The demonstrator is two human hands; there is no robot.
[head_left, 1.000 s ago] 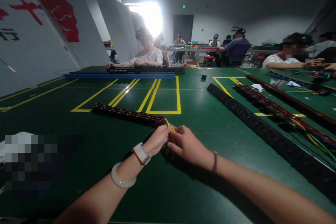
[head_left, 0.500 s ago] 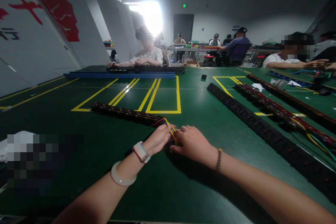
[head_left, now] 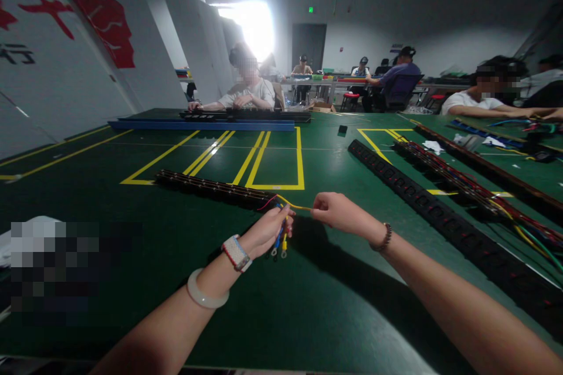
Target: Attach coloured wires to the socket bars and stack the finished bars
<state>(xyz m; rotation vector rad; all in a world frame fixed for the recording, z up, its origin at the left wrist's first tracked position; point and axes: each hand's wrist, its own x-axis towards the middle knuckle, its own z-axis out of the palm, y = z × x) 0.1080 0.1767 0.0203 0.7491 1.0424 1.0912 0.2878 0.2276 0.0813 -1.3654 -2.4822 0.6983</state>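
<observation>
A long black socket strip (head_left: 211,188) lies on the green table (head_left: 281,304), with coloured wires coming out of its near end. My left hand (head_left: 266,231) is closed around a bundle of these wires (head_left: 280,241); blue and yellow ends hang below its fingers. My right hand (head_left: 336,211) pinches a single yellow wire (head_left: 295,205) and holds it stretched out to the right of the bundle, just above the table.
More long black strips (head_left: 422,199) with red, yellow and green wiring lie on the right. A blue rail (head_left: 202,126) and another strip lie at the far side, where a person sits. Other people work at tables behind and right. Yellow tape lines mark the table.
My right hand has left the bundle and moved right and up, drawing one yellow wire out taut. My left hand stays on the bundle, whose wire ends now hang in view.
</observation>
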